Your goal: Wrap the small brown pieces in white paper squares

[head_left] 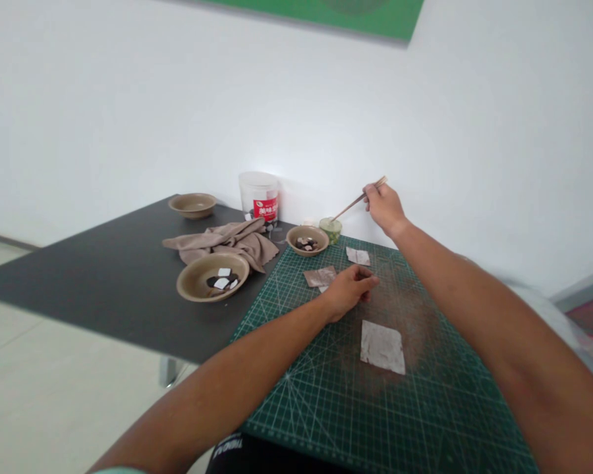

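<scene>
My right hand (pixel 384 207) grips a pair of thin wooden chopsticks (pixel 352 205) near their upper end. Their lower tips reach into a small clear cup with a green pattern (pixel 331 232). My left hand (pixel 350 289) hovers over the green cutting mat (pixel 306 388), fingers curled and thumb pressed in; whatever they may hold is hidden. Just beside it lie a brownish square piece (pixel 319 276) and, partly under it, a pale one. A larger whitish square sheet (pixel 383 347) rests flat nearer to me, and another small whitish piece (pixel 358 256) lies farther back.
Left of the cup is a brown bowl (pixel 307 241) with small dark and light pieces. Another bowl (pixel 188 289) holds white and dark pieces. A crumpled cloth (pixel 227 242), a third bowl (pixel 192 205) and a white tub (pixel 259 197) stand farther back, near the wall. Brown dust covers part of the mat.
</scene>
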`<move>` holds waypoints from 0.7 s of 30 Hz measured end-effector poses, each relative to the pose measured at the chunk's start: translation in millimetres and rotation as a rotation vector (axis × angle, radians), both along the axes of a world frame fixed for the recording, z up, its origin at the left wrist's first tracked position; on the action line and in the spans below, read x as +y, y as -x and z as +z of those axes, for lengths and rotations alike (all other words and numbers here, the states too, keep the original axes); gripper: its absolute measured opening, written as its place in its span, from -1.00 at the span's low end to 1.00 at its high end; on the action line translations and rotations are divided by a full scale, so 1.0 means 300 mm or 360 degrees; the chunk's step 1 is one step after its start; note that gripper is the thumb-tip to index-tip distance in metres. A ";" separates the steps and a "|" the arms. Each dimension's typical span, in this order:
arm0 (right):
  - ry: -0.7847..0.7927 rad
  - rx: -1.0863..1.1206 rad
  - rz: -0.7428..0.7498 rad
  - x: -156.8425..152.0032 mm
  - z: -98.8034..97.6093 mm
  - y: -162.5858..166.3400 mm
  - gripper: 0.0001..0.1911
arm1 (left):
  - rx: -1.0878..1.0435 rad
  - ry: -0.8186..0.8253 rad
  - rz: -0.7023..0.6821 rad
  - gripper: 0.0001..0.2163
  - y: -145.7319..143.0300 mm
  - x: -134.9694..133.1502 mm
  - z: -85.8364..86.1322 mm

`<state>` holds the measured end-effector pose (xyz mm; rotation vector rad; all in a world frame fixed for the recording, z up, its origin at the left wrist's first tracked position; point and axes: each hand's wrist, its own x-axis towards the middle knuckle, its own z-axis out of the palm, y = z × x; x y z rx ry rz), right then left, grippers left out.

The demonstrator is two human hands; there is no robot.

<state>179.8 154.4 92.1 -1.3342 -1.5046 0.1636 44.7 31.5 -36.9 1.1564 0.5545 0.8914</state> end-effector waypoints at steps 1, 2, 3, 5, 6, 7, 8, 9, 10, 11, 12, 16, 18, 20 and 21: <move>-0.0008 -0.0003 -0.0013 0.004 -0.002 0.000 -0.71 | -0.0002 -0.0002 0.0001 -0.76 0.000 0.000 0.000; -0.0016 -0.0002 -0.0025 0.008 -0.005 0.000 -0.70 | -0.0003 -0.0004 0.0001 -0.76 0.000 0.000 0.000; -0.0023 0.0002 -0.0037 0.013 -0.008 0.001 -0.69 | -0.0004 -0.0007 -0.0001 -0.76 0.000 0.000 0.001; -0.0035 0.0015 -0.0056 0.023 -0.015 0.000 -0.67 | -0.0003 -0.0011 -0.0011 -0.77 0.002 -0.001 0.003; -0.0040 0.0021 -0.0063 0.028 -0.019 0.000 -0.66 | -0.0001 -0.0013 -0.0014 -0.77 0.003 -0.001 0.004; -0.0044 0.0025 -0.0067 0.034 -0.022 -0.001 -0.66 | 0.0001 -0.0015 -0.0015 -0.78 0.003 -0.002 0.005; -0.0048 0.0027 -0.0072 0.039 -0.024 -0.003 -0.65 | 0.0003 -0.0018 -0.0014 -0.79 0.004 -0.002 0.005; -0.0054 0.0028 -0.0077 0.044 -0.025 -0.005 -0.65 | 0.0004 -0.0021 -0.0011 -0.79 0.004 -0.002 0.005; -0.0061 0.0029 -0.0082 0.048 -0.026 -0.007 -0.65 | 0.0005 -0.0026 -0.0009 -0.79 0.003 -0.002 0.004; -0.0067 0.0028 -0.0086 0.052 -0.027 -0.009 -0.65 | 0.0005 -0.0030 -0.0006 -0.79 0.003 -0.001 0.004; -0.0072 0.0023 -0.0088 0.054 -0.027 -0.010 -0.65 | 0.0006 -0.0034 -0.0005 -0.79 0.002 -0.001 0.003; -0.0078 -0.0035 -0.0053 0.054 -0.027 -0.007 -0.65 | 0.0004 -0.0044 0.0000 -0.81 -0.001 -0.001 0.001; -0.0091 -0.0076 -0.0029 0.047 -0.023 0.002 -0.64 | 0.0003 -0.0048 0.0006 -0.82 -0.002 -0.001 0.001; -0.0107 -0.0112 -0.0013 0.036 -0.018 0.014 -0.65 | -0.0003 -0.0052 0.0014 -0.83 -0.003 -0.002 0.001; -0.0113 -0.0131 -0.0006 0.029 -0.014 0.022 -0.65 | -0.0008 -0.0052 0.0018 -0.83 -0.003 -0.002 0.001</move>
